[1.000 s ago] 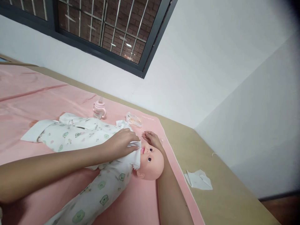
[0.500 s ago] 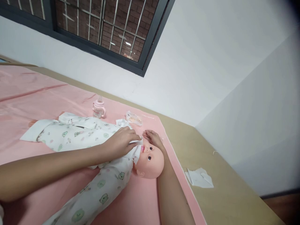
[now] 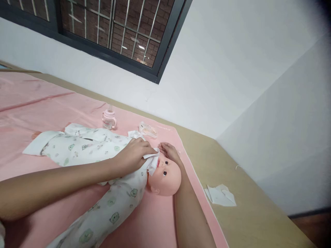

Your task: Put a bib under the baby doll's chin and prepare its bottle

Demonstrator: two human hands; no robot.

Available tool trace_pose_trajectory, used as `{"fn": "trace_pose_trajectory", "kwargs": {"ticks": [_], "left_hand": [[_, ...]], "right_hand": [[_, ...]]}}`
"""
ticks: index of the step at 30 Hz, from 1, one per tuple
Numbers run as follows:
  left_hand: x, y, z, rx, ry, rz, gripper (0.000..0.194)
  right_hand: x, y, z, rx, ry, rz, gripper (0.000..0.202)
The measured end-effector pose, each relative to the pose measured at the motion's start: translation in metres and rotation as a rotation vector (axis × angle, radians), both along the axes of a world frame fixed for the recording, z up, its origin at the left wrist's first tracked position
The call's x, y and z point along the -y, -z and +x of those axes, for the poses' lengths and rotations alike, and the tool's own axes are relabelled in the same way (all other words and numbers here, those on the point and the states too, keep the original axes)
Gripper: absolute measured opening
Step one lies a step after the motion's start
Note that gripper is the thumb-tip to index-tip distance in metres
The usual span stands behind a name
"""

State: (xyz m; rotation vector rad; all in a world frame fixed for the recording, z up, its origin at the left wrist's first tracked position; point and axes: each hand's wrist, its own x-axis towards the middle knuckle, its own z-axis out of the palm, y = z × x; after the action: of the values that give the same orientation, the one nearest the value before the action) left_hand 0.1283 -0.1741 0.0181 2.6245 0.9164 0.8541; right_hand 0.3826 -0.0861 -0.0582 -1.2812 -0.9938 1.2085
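Note:
A bald baby doll point(image 3: 167, 177) lies on its back, dressed in white clothes point(image 3: 126, 187) printed with green animals. My left hand point(image 3: 136, 153) rests over its upper chest. Thumb and fingers of that hand pinch a thin white tissue point(image 3: 154, 155), its edge at the doll's mouth and chin. On the far side of the head is my right hand point(image 3: 169, 151), its fingers extended and slightly curved, holding nothing that I can see. My right forearm lies along the top of the doll's head. Part of the doll's torso is hidden under my left arm.
A pink baby bottle point(image 3: 109, 119) with two handles stands beyond the doll. Near it lies a clear plastic packet point(image 3: 147, 130). A folded white tissue point(image 3: 221, 195) is on the wooden tabletop point(image 3: 248, 210), right of the pink sheet point(image 3: 144, 220). A wall and barred window stand behind.
My left hand has raised the edge of the tissue slightly at the doll's mouth, so more of it shows. My right hand and the doll are almost unmoved.

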Motion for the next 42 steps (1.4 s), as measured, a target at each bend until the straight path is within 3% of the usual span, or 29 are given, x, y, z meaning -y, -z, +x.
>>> {"fn": "trace_pose_trajectory", "kwargs": {"ticks": [16,36,42], "left_hand": [[0.009,-0.003,-0.003,0.162,0.142,-0.061,0.039],[0.008,0.003,-0.001,0.042,0.082,0.014,0.040],[0.003,-0.008,-0.006,0.137,0.091,-0.039,0.033]], "right_hand": [[-0.005,0.006,0.003,-0.016,-0.010,0.025,0.008],[-0.005,0.008,0.005,-0.001,-0.026,0.035,0.011],[-0.003,0.005,0.003,-0.002,-0.022,0.019,0.009]]}}
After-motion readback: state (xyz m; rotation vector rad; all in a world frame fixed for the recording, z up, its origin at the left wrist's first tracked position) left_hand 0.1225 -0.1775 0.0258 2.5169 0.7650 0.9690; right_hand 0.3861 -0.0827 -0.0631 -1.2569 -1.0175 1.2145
